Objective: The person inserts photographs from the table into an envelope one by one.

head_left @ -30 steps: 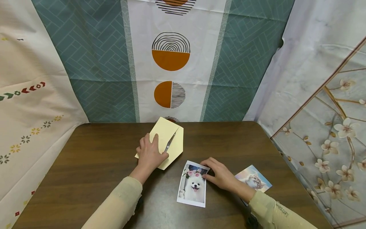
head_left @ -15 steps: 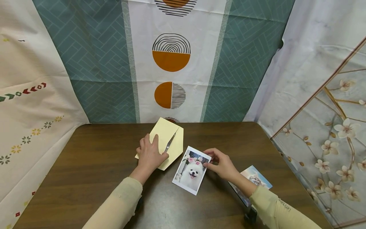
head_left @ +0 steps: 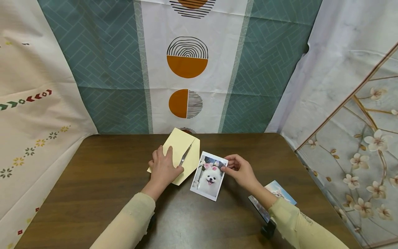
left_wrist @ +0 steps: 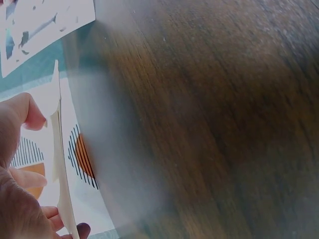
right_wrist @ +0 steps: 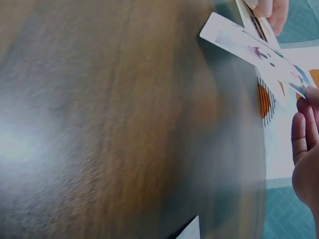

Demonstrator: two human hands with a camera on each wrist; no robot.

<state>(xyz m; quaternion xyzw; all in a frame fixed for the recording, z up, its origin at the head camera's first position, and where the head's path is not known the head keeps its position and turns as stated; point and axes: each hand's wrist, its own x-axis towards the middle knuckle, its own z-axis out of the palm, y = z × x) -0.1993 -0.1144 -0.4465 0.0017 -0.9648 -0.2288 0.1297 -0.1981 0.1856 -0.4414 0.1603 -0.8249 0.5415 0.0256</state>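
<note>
We see the left hand [head_left: 163,167] laid palm-down on the pale yellow envelope [head_left: 191,162], fingers spread over its left side, thumb bent and pressing on the paper; in the left wrist view, thumb and fingers grip it along one edge. The right hand [head_left: 244,172] reaches in from the other side, thumb and fingers pinching the dog photo [head_left: 209,181] at its upper right corner, thumb on the picture face and the fingers curled behind. We find that photo near the middle of the brown table [head_left: 109,190], between the envelope and the right hand, tilted, its left edge just beside the envelope; whether the two touch we cannot tell. Both forearms stretch forward in light sleeves [head_left: 132,219]. Counting up, we have two hands, one envelope and one dog photo between them. Near the right forearm lies another picture [head_left: 281,191], showing on both sides of the arm; we cannot tell if it is one sheet or more. Behind the table hangs one teal and white cloth [head_left: 189,83] printed with orange half-circles.
</note>
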